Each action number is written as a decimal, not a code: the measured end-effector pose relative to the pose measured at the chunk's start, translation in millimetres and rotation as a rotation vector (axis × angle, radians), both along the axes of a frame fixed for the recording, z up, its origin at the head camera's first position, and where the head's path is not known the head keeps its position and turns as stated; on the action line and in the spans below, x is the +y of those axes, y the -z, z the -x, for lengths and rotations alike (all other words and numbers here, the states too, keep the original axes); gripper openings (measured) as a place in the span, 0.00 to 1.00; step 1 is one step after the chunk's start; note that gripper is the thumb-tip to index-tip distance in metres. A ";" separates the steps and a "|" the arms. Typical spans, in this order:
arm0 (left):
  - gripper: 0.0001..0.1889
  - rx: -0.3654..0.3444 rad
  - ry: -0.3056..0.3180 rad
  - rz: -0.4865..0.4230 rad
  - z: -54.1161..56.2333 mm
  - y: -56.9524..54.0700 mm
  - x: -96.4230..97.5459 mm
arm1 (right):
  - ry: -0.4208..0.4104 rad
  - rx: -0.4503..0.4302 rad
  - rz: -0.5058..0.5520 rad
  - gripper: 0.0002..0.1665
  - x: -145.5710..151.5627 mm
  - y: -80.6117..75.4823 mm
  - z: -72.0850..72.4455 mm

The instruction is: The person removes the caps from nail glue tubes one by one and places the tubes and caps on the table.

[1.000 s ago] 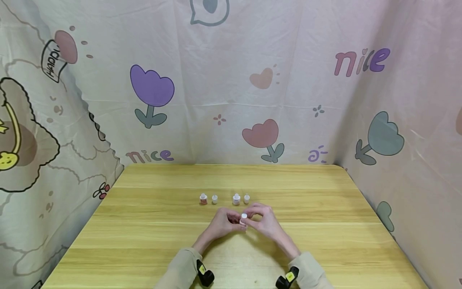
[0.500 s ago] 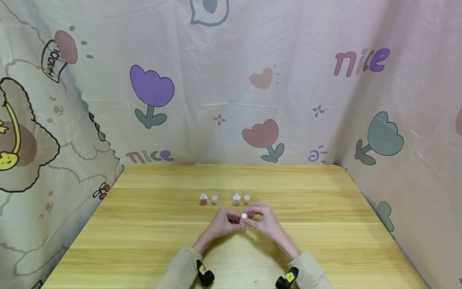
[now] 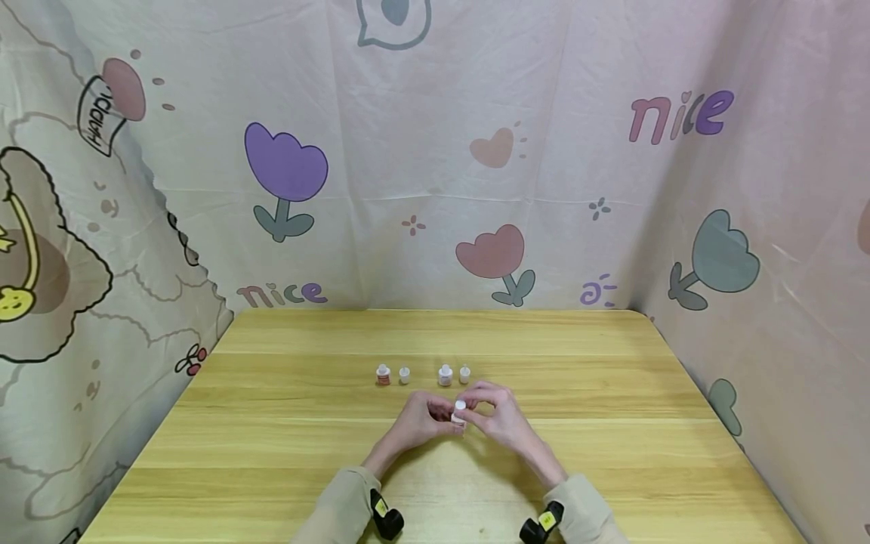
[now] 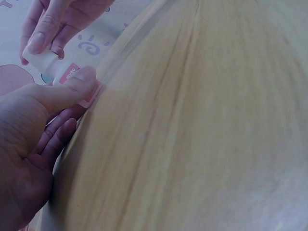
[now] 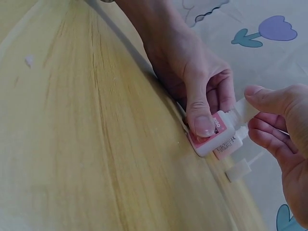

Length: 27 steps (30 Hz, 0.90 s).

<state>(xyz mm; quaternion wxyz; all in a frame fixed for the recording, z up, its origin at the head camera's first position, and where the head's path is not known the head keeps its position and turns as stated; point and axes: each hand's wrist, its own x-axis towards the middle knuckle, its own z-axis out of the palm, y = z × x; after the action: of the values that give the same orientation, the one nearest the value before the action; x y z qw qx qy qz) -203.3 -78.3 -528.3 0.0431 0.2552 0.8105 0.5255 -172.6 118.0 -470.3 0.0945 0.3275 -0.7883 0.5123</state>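
My left hand [image 3: 423, 419] grips a small white bottle [image 5: 212, 141] with a pink label, its thumb across the label. The thumb and fingers of my right hand [image 3: 499, 415] pinch the white cap [image 5: 246, 110] on top of that bottle. In the left wrist view the cap [image 4: 43, 61] sits at the bottle's neck, the bottle tilted in that picture. Beyond the hands, an uncapped bottle [image 3: 445, 375] stands beside its white cap [image 3: 465, 375]. Farther left are another uncapped bottle [image 3: 384, 375] with a red label and a second white cap [image 3: 404, 375].
A light wooden table [image 3: 272, 453] lies under both hands. Patterned cloth [image 3: 408, 113] hangs behind it and along both sides. A small pale speck [image 5: 29, 60] is on the tabletop in the right wrist view. Black wrist cameras [image 3: 387, 516] sit at both cuffs.
The hands stay in place around the bottle and cap, with only a very slight shift of the right hand's fingers at the cap. The other bottles and caps have not moved.
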 end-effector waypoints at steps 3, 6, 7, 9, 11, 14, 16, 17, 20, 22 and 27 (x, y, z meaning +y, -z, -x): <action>0.08 0.005 -0.004 0.002 0.3 0.2 0.2 | -0.001 0.012 0.002 0.09 0.1 -0.5 -0.1; 0.09 0.008 -0.006 0.005 0.3 0.4 0.1 | 0.004 0.026 0.004 0.09 0.7 7.1 4.4; 0.09 0.008 -0.006 0.003 0.3 0.4 0.1 | 0.007 0.027 0.004 0.09 0.9 10.8 6.4; 0.09 0.005 -0.004 -0.001 0.3 0.6 0.0 | 0.016 0.030 0.005 0.10 1.6 18.9 11.2; 0.09 0.001 -0.002 -0.004 0.5 0.9 0.0 | 0.026 0.040 0.007 0.10 2.7 25.3 14.9; 0.10 -0.002 -0.001 -0.005 0.7 1.3 0.1 | 0.037 0.059 0.014 0.11 3.8 28.5 16.9; 0.10 0.000 -0.003 -0.004 0.7 1.2 0.1 | 0.041 0.074 0.020 0.11 4.7 29.2 17.2; 0.10 -0.001 -0.004 -0.004 0.6 1.1 0.0 | 0.041 0.079 0.025 0.11 4.9 29.3 17.2; 0.10 -0.001 -0.007 -0.002 0.5 0.7 -0.1 | 0.042 0.099 0.044 0.11 5.6 29.8 17.6; 0.10 -0.001 -0.006 -0.006 0.5 0.5 0.0 | 0.037 0.107 0.062 0.11 6.1 30.6 18.1; 0.10 0.005 -0.006 -0.015 0.7 1.1 0.0 | 0.031 0.096 0.117 0.11 7.9 31.8 18.5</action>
<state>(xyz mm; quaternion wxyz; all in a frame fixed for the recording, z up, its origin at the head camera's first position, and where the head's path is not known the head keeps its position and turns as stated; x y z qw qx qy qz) -204.0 -78.3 -529.4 0.0374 0.2544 0.8073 0.5312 -191.1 125.9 -502.1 0.1592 0.3334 -0.7566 0.5394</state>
